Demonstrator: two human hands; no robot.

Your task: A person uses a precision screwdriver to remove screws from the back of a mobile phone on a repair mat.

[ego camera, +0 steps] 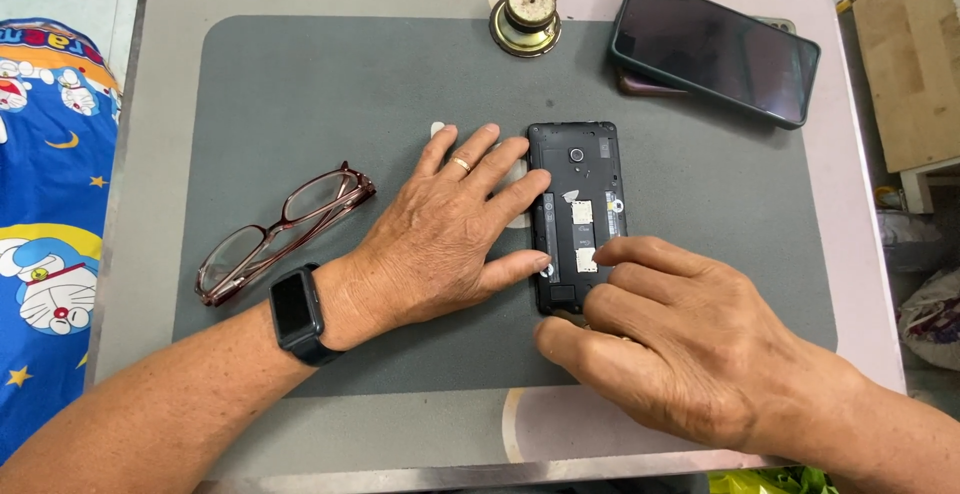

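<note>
- We see open grey mat [300, 84] across the far left; nothing there blocks a pass.
- Near-left route is cut by the glasses [285, 234] and our left hand [440, 239] with its forearm.
- Opened phone [578, 214] sits mid-mat, boxed in by the left hand and right hand [680, 339].
- Far edge: round metal part [525, 19] and stacked phones [715, 49] stand in the way, with a gap between them.
- Right of the opened phone, bare mat runs to the table [860, 254] edge.
</note>
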